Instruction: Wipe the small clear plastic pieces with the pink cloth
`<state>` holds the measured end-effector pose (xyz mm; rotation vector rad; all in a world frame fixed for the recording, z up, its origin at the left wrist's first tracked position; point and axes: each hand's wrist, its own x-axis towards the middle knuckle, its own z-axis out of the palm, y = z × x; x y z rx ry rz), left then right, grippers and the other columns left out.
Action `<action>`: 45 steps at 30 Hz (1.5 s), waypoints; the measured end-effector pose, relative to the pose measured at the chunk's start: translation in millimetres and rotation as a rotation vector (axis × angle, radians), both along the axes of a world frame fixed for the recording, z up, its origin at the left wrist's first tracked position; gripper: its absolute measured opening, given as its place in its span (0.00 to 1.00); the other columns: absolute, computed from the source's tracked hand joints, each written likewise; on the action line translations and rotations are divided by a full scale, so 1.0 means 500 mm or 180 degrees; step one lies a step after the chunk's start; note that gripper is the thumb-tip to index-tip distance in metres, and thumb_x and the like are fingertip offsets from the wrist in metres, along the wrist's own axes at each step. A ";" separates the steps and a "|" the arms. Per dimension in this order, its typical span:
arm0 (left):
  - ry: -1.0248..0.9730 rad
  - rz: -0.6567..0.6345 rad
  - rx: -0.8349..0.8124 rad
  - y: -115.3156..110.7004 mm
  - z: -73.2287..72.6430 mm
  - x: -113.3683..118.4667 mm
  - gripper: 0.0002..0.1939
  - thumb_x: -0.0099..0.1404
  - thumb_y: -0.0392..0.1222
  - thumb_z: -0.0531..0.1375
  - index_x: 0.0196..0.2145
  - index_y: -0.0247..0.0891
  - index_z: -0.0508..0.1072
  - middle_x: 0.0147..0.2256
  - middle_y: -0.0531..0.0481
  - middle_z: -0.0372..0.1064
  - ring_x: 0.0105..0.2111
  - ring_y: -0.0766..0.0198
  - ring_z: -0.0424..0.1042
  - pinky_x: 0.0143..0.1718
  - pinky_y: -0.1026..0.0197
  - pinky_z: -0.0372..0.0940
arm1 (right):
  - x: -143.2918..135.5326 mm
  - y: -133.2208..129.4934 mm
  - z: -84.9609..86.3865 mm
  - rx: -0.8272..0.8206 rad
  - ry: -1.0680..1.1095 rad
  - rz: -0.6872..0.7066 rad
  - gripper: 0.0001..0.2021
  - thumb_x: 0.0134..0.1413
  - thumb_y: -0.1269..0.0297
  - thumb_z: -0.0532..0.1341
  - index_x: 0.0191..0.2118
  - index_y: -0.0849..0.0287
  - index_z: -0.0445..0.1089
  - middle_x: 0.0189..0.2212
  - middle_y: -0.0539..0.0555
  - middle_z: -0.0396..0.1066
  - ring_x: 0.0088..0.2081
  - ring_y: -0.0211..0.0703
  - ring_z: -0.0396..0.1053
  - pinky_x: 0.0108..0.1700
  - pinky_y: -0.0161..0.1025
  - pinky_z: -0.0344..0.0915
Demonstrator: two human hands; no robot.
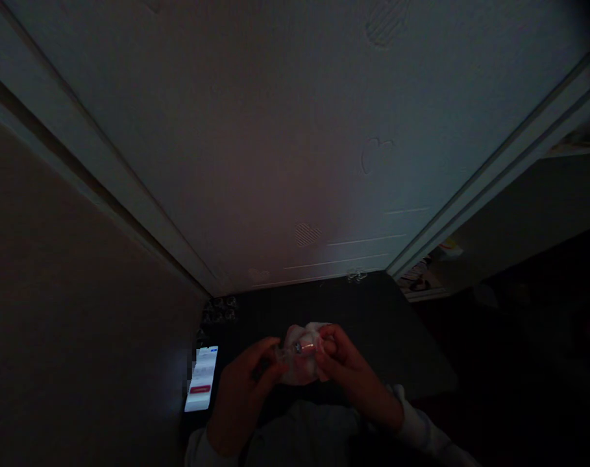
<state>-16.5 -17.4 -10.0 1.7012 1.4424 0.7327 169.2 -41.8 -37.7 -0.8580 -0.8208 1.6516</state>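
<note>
The view is dim. Low in the middle, a small clear object (283,353) with a shiny part beside it is between my two hands; its exact kind is hard to make out. My left hand (248,383) pinches its left end. On the other side, my right hand (346,366) has its fingers closed on a crumpled pale pink and white cloth or tissue (302,373), which spreads behind and below the clear object.
A lit phone (201,379) lies at the left of the dark tabletop (372,318). Several small clear items (220,309) sit at the back left corner, more clear pieces (356,275) at the back edge. A pale panel (275,162) rises behind; shelves (426,282) stand right.
</note>
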 end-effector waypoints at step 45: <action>-0.0317 0.0043 -0.0498 -0.004 -0.007 0.000 0.11 0.58 0.43 0.59 0.38 0.41 0.76 0.31 0.51 0.76 0.33 0.59 0.73 0.36 0.61 0.66 | 0.025 -0.014 -0.003 0.0332 -0.0949 0.0171 0.11 0.55 0.56 0.60 0.40 0.54 0.62 0.33 0.51 0.70 0.31 0.39 0.67 0.31 0.35 0.61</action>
